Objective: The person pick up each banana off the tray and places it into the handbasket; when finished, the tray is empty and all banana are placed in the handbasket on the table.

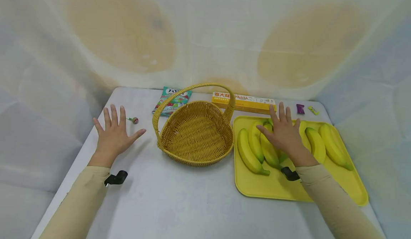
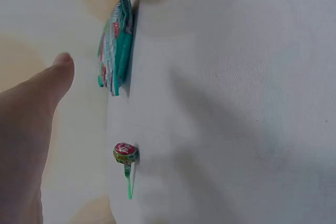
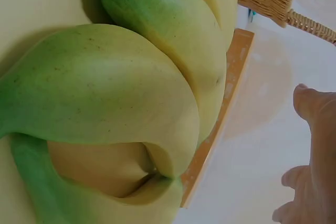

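My left hand hovers over the left side of the table with its fingers spread, holding nothing. Just beyond its thumb lies a wrapped lollipop with a green stick, also visible in the left wrist view. On the right, my right hand hangs with spread fingers above several bananas, apart from them. They lie on a yellow tray, and the hand and forearm hide part of them. Between the hands stands a woven basket with a tall hoop handle; nothing is visible inside it.
A teal candy bag lies behind the basket at left. Behind the tray is a yellow pasta box. A purple wrapped candy and a yellow-green one lie at the back right. Fabric walls surround the white table.
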The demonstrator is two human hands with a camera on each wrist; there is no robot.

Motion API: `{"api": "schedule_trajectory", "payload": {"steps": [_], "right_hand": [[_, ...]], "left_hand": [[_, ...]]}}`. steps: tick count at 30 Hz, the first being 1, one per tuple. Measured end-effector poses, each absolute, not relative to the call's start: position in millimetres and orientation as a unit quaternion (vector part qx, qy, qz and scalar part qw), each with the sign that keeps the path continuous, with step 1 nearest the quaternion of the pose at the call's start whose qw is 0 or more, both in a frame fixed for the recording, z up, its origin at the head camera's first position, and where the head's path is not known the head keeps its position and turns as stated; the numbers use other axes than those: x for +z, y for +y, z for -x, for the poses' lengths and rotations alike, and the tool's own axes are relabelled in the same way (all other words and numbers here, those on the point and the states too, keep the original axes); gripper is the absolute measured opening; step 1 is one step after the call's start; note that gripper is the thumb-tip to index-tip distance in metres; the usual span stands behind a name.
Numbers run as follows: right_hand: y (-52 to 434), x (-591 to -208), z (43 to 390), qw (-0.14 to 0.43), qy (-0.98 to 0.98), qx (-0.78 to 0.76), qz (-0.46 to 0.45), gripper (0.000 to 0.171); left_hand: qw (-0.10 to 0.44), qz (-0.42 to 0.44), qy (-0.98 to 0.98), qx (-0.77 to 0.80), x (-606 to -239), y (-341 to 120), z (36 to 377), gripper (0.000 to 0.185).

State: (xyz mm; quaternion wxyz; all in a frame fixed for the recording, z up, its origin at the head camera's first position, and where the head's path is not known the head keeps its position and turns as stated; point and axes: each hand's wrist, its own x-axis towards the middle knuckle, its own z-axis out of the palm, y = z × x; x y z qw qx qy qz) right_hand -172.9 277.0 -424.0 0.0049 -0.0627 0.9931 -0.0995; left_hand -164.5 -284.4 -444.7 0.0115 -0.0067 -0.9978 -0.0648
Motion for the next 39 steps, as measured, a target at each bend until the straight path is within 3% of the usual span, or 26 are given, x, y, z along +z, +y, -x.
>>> {"api": "schedule_trajectory", "payload": {"steps": [7,14,17,29,39], "right_hand": [[279.9,-418.6,164.6,0.008,0.991,-0.109,0.076,0.094],[279.7,-411.8,153.1,0.056,0.987,-0.128,0.078,0.087],[277.8,-410.3,147.4,0.083,0.982,-0.147,0.084,0.080],[246.2,-427.0,122.3,0.155,0.957,-0.206,0.137,0.068],[217.1,-441.8,119.4,0.125,0.970,-0.159,0.132,0.067]], "left_hand": [[0.020,0.003,-0.996,-0.091,-437.1,-285.7,162.3,0.109],[0.074,0.041,-0.987,-0.135,-424.6,-283.0,157.8,0.056],[0.078,0.050,-0.979,-0.184,-416.1,-279.3,152.9,0.041],[0.041,0.124,-0.891,-0.435,-397.1,-250.3,143.5,0.052],[0.012,0.174,-0.798,-0.576,-388.4,-224.2,138.1,0.044]]}}
